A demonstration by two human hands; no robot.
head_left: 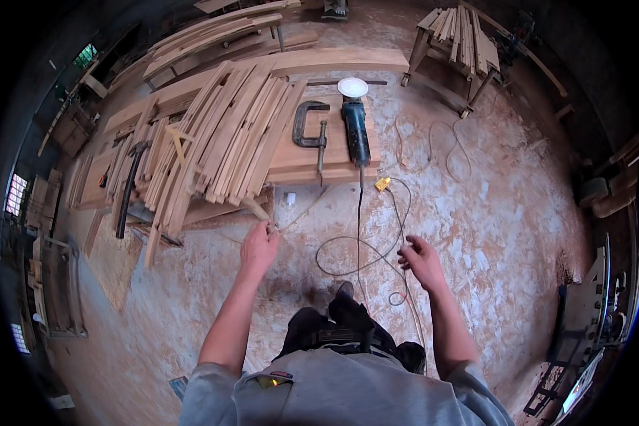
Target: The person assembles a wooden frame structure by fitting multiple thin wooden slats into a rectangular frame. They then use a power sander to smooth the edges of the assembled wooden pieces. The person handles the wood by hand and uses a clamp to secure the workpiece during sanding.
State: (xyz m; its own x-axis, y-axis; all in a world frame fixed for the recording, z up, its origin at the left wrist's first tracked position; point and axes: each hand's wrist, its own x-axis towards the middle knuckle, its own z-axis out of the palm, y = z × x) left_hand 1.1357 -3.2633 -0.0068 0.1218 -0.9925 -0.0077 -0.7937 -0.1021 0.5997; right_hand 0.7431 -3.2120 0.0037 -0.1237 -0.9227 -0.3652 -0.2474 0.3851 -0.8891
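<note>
My left hand [260, 247] is in front of the bench, its fingers curled together just below a short wooden end [255, 208]. Whether they pinch anything is hidden. To the right, my right hand [422, 264] hangs above the floor, fingers loosely bent and apart, holding nothing. A blue angle grinder [356, 133] with a white disc lies on the bench boards [284, 167], its cord running down toward me. Beside it rests a dark C-clamp [299, 126]. Many narrow wooden strips [241, 135] are piled on the left, with a hammer [129, 188] and a small wooden square [178, 144] on them.
A yellow plug connector [383, 184] and looping cable [326, 245] lie on the dusty floor between my hands. A wheeled stand [440, 74] bears more strips at far right. Stacked boards [213, 39] are at the back. A machine [582, 319] stands at the right edge.
</note>
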